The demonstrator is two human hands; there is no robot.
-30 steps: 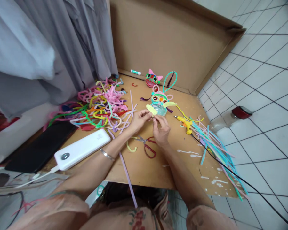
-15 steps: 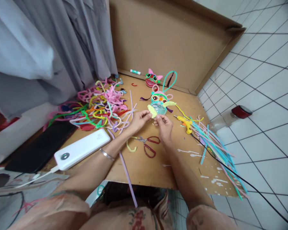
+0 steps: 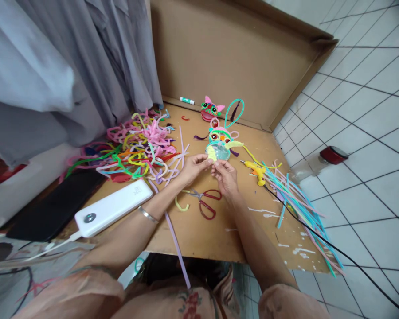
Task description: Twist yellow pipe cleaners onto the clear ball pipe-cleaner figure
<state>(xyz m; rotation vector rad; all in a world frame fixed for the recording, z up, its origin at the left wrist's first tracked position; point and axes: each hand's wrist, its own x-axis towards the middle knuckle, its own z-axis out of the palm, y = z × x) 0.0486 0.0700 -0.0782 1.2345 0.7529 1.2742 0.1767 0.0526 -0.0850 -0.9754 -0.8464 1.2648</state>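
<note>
A pale yellow fuzzy piece of bent pipe cleaner is pinched between my two hands at the middle of the table. My left hand grips its lower left side, and the fingertips of my right hand close on its lower end. Just behind it lies a lion-like pipe cleaner head with pink loops, round eyes and a clear turquoise-rimmed lower part, partly hidden by the yellow piece. A second pale yellow piece rests at that head's right side. Red-handled scissors lie below my hands.
A tangled heap of pipe cleaners covers the left side. A white power bank and a black phone lie nearer. On the right are a yellow glue gun, its black cord and straight pipe cleaners. A cardboard wall stands behind.
The yellow piece has turned in my fingers and shows narrower. My fingertips have come slightly closer together; the other things lie as before.
</note>
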